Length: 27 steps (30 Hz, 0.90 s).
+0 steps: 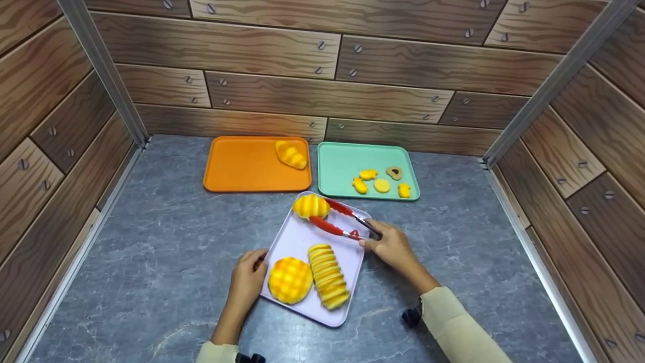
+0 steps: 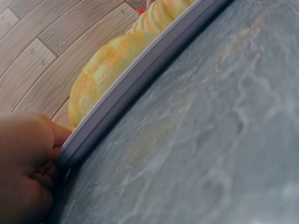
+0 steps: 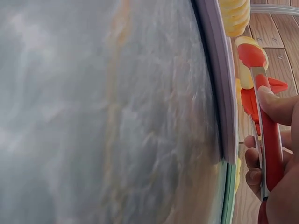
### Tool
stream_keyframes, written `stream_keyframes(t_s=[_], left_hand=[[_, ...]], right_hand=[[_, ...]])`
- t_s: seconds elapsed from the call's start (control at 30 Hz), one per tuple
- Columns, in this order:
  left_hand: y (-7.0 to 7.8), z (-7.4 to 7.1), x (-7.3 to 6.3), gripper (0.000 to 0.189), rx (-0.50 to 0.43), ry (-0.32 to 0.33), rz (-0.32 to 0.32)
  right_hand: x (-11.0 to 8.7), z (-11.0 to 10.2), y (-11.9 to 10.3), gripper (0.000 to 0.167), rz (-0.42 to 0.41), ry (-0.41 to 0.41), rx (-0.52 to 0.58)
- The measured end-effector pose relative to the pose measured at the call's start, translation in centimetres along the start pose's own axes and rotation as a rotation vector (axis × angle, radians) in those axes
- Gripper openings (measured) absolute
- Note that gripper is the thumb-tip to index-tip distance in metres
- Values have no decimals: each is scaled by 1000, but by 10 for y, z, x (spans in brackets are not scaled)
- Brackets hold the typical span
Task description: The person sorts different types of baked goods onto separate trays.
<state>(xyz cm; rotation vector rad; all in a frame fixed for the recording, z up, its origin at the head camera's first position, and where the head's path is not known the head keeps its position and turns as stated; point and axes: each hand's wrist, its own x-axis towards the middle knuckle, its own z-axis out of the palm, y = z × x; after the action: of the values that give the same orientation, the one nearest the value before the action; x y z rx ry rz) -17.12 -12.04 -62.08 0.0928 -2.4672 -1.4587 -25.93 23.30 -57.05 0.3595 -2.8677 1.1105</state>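
Note:
My left hand (image 1: 247, 277) grips the left edge of a lilac tray (image 1: 287, 237), thumb over the rim in the left wrist view. In my right hand (image 1: 393, 247) are red-tipped tongs (image 1: 327, 225), held over the tray's far right side. Their tips lie on either side of a plump yellow striped bread roll (image 1: 311, 206) at the tray's far end. Nearer me on the tray are a round bread with a grid top (image 1: 290, 280) and a long ridged loaf (image 1: 328, 277), side by side. A small red piece (image 1: 354, 233) shows by the tongs' arms.
Behind the lilac tray stands an orange tray (image 1: 242, 164) holding a yellow croissant (image 1: 291, 155). To its right, a mint green tray (image 1: 342, 159) bears several small yellow pieces (image 1: 381, 185) and a brown one (image 1: 394, 173). Wood-patterned walls (image 1: 282, 55) enclose the grey marbled table (image 1: 166, 262).

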Motion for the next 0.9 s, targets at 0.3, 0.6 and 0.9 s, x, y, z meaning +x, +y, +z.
stream_keyframes(t_s=[0.3, 0.6, 0.9], left_hand=[[0, 0, 0, 27, 2, 8, 4], [-1, 1, 0, 26, -7, 11, 10], [-1, 0, 0, 26, -11, -1, -7]], right_hand=[[15, 14, -21, 65, 1, 41, 29], [43, 38, -49, 62, -7, 75, 57], [69, 65, -88, 67, 28, 49, 136]])
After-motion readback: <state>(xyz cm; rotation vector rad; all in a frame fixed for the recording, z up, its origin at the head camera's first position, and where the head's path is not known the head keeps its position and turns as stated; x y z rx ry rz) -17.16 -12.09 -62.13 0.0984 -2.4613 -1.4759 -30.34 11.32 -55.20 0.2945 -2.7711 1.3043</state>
